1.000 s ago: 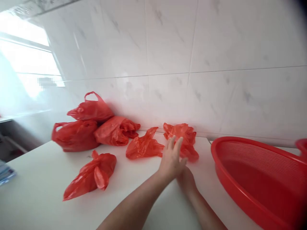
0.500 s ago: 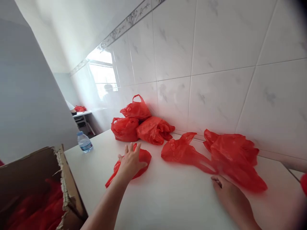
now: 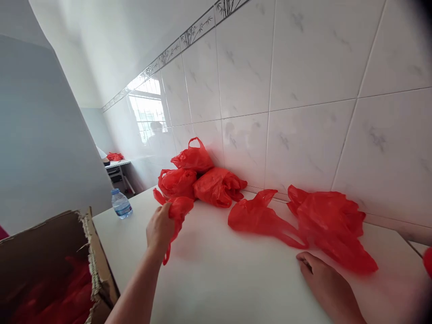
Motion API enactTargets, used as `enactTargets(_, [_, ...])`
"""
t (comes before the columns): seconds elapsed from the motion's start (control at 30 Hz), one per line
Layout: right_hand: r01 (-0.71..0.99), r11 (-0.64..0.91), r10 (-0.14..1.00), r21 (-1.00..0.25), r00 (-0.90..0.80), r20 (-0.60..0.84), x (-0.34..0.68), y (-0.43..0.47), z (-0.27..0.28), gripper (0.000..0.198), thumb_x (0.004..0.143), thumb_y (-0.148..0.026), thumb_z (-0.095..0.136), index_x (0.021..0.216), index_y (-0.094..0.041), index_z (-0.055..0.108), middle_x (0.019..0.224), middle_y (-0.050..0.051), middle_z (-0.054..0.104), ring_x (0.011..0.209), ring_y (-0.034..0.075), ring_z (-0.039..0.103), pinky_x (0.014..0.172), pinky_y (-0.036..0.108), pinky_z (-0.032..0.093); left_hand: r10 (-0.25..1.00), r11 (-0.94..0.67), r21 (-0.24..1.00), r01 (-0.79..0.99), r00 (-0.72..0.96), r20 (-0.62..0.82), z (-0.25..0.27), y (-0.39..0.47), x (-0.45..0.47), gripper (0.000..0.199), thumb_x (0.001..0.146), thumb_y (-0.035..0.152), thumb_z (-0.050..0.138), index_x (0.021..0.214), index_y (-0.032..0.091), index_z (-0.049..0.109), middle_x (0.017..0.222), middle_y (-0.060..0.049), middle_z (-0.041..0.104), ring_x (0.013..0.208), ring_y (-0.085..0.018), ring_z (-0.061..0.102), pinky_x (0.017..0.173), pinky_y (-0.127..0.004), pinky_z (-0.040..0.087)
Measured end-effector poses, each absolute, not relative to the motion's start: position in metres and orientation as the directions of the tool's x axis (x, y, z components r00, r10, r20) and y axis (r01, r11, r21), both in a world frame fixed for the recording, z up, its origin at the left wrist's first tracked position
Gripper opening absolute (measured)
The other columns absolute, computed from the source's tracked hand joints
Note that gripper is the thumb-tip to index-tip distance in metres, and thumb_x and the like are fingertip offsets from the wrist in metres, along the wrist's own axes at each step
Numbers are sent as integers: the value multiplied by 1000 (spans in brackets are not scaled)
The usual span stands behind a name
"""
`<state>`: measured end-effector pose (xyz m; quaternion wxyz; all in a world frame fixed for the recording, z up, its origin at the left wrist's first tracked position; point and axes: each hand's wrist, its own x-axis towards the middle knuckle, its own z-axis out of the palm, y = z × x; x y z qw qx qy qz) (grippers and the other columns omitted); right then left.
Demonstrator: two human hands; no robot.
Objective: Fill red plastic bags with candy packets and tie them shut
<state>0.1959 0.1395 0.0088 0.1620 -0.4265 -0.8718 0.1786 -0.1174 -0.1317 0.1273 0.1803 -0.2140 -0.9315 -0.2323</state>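
Note:
My left hand [image 3: 159, 228] is closed around a crumpled red plastic bag [image 3: 181, 209] and holds it up over the white table [image 3: 222, 279]; a loop of the bag dangles beneath. My right hand [image 3: 324, 280] rests on the tabletop with its fingers curled in, and nothing shows in them. Just beyond it lie a loose red bag with long handles [image 3: 253, 217] and a bigger heap of red bag plastic [image 3: 332, 216]. Behind my left hand, three filled red bags [image 3: 219, 185] are piled against the wall.
A water bottle [image 3: 121, 204] stands at the table's left edge. Near it, on the left, is an open cardboard box [image 3: 101, 270] with red plastic [image 3: 54, 292] inside. The tiled wall [image 3: 303, 144] bounds the back. A far table [image 3: 118, 163] carries more red plastic.
My left hand, spread over the bag on the table before, has closed on it, lifted it and shifted left. The right hand has hardly moved.

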Motion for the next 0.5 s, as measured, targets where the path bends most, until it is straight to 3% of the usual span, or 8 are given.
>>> enactTargets(0.07, [680,560,808,-474,-574,131,196,137,12,27,88,-34,34,92,-28,60,98,-2,68,81,17,61,64,26,42,284,837,318,445,-851,443,128,-134,-121,49,83,25,45,132,23,47,130,-17,49,115,-36,51,84,-45,44])
enactTargets(0.13, [676,544,816,-496,-564,126,195,136,15,25,88,-33,35,88,-28,59,92,-2,67,77,17,60,62,26,40,282,866,247,435,-832,477,126,-130,-120,62,80,33,54,140,23,38,145,-21,30,132,-43,30,92,-57,39])
enactTargets(0.2, [665,541,816,-515,-563,129,194,134,18,23,87,-32,36,84,-27,58,87,-2,67,74,17,59,60,26,38,357,832,185,524,-759,544,121,-116,-113,67,80,37,56,142,21,34,151,-20,18,140,-42,14,101,-60,31])
enactTargets(0.37, [598,540,819,-592,-536,206,194,131,22,21,84,-29,41,80,-23,60,79,1,66,71,18,58,61,27,36,731,360,207,910,-412,544,94,-43,-70,60,81,28,57,137,21,40,152,-13,21,141,-30,20,110,-45,29])
enactTargets(0.43, [579,537,821,-613,-526,223,194,130,23,21,84,-29,42,81,-23,62,79,1,66,72,18,58,62,27,37,826,176,236,956,-273,492,79,-8,-50,63,79,25,59,139,24,38,154,-11,18,142,-28,18,111,-45,27])
enactTargets(0.5, [562,531,825,-634,-514,236,195,129,24,22,84,-29,41,80,-23,62,78,0,66,72,17,58,63,27,38,867,126,260,957,-234,440,65,23,-33,71,76,21,63,141,29,35,157,-7,11,144,-30,9,112,-50,23])
